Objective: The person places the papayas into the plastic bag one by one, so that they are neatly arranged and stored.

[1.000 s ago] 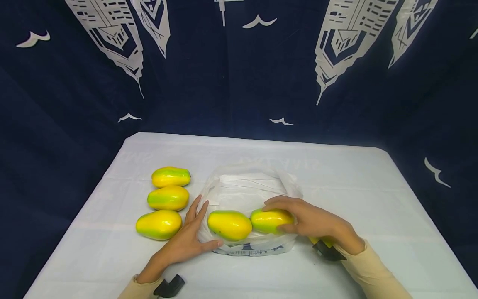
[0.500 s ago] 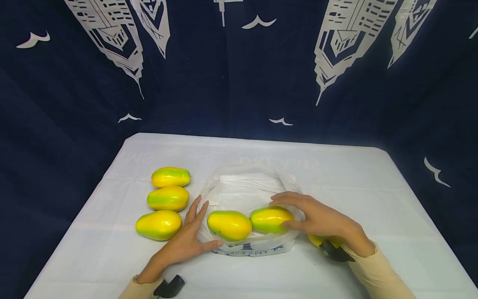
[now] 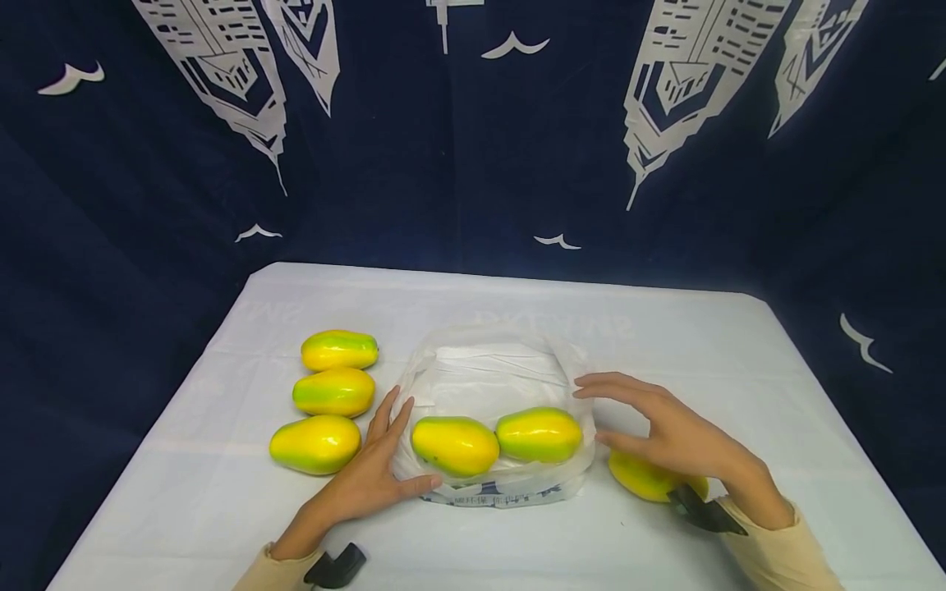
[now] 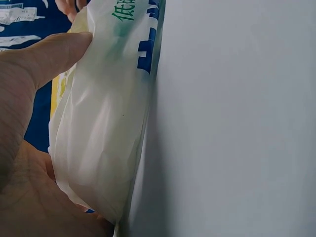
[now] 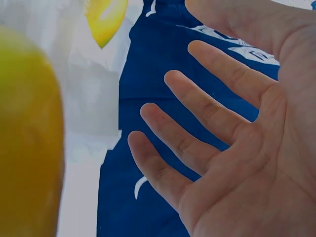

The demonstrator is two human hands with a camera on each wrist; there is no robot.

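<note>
A white plastic bag [image 3: 491, 377] lies spread open mid-table, with two shiny yellow-green papayas [image 3: 454, 446] side by side in its mouth. My left hand [image 3: 371, 476] rests against the bag's left side, fingers spread and mostly straight. In the left wrist view its thumb [image 4: 59, 54] touches the bag's rim. Just off the bag's right edge hovers my right hand [image 3: 665, 423], its fingers apart and holding nothing. Partly hidden beneath that hand and wrist lies another papaya [image 3: 643, 480] on the table. The right wrist view shows the bare palm [image 5: 237, 163].
Three more papayas [image 3: 334, 391] stand in a column left of the bag, the nearest one close to the left hand. A white cloth covers the table [image 3: 517, 550]. Behind it hangs a dark blue curtain [image 3: 458, 164] with white prints.
My right hand has let go of the right papaya in the bag and drawn back to the right, above the papaya outside. The left hand has stayed in place.
</note>
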